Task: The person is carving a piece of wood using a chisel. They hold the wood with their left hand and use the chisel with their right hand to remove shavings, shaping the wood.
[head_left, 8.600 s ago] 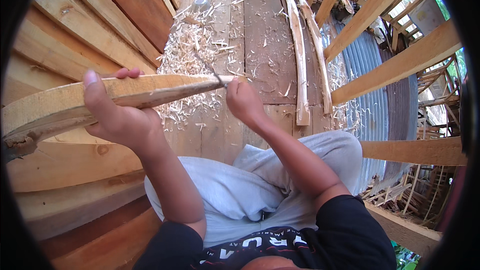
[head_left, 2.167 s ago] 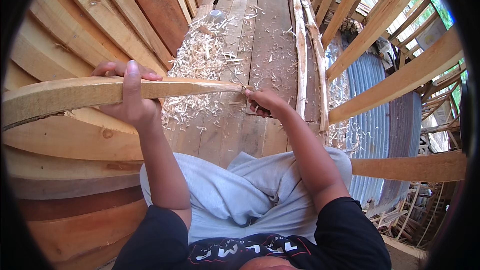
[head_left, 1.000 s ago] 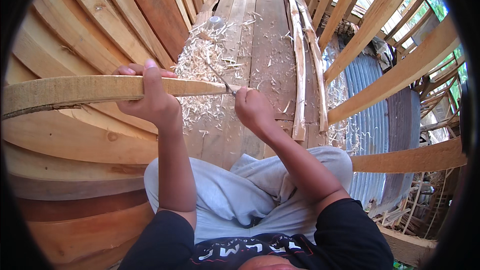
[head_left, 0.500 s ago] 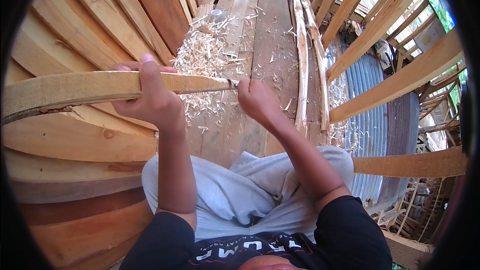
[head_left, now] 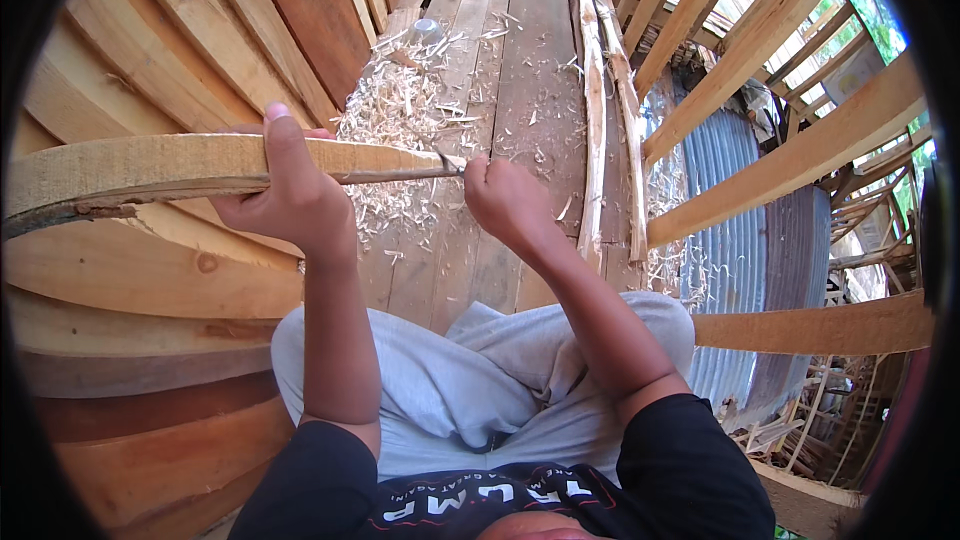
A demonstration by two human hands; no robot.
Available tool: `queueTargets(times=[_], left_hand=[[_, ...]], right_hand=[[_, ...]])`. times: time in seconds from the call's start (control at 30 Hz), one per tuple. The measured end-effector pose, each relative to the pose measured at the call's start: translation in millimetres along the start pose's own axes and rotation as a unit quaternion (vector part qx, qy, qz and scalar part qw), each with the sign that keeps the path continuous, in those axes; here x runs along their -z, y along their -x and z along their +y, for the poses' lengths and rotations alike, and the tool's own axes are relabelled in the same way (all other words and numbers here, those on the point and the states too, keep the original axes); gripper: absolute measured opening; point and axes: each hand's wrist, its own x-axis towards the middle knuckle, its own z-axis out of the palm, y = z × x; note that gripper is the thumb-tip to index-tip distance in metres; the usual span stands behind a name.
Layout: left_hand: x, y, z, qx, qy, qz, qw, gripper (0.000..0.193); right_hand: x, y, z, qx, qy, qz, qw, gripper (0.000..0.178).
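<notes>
A long pale wooden piece (head_left: 150,165) reaches in from the left edge and narrows toward its right end, with some bark along its lower side. My left hand (head_left: 296,180) is closed round it, the thumb lying up across its face. At the tapered tip, my right hand (head_left: 506,198) is closed on the handle of a knife, which the fist mostly hides. Its thin dark blade (head_left: 446,164) lies across the wood close to the tip, just left of the fist.
Curled wood shavings (head_left: 400,105) lie heaped on the plank floor (head_left: 535,70), beside a small clear cup (head_left: 427,32). Two long pale sticks (head_left: 592,120) stretch along the floor at right. A board wall (head_left: 150,260) stands left. Wooden slats (head_left: 790,165) and corrugated metal sheets (head_left: 730,210) are at right.
The blade now sits a little farther from the wood's tip and is tilted more upright. My right hand has shifted slightly left, while my left hand keeps its grip.
</notes>
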Motion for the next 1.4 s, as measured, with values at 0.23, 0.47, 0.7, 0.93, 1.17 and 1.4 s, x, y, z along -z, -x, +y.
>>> queueTargets(times=[0.23, 0.47, 0.7, 0.93, 1.17, 1.4], left_hand=[[-3, -2, 0, -0.014, 0.012, -0.037, 0.999, 0.019], [7, -4, -3, -0.043, 0.012, -0.046, 0.998, 0.013], [-5, 1, -1, -0.027, 0.051, 0.007, 0.998, 0.013], [-3, -1, 0, -0.019, 0.047, 0.011, 0.999, 0.013], [0, -1, -3, -0.011, 0.037, -0.015, 0.999, 0.014], [2, -1, -3, -0.046, 0.009, -0.019, 0.999, 0.014]], right_hand=[[-59, -72, 113, 0.028, 0.104, 0.041, 0.993, 0.035], [-16, -20, 15, -0.015, -0.068, -0.013, 0.998, 0.058], [-47, -51, 71, -0.058, -0.039, 0.035, 0.997, 0.061], [-20, -31, 24, 0.016, -0.049, 0.005, 0.999, 0.052], [-57, -63, 81, -0.01, -0.027, 0.071, 0.997, 0.051], [-8, -14, 11, -0.003, -0.037, 0.008, 0.999, 0.054]])
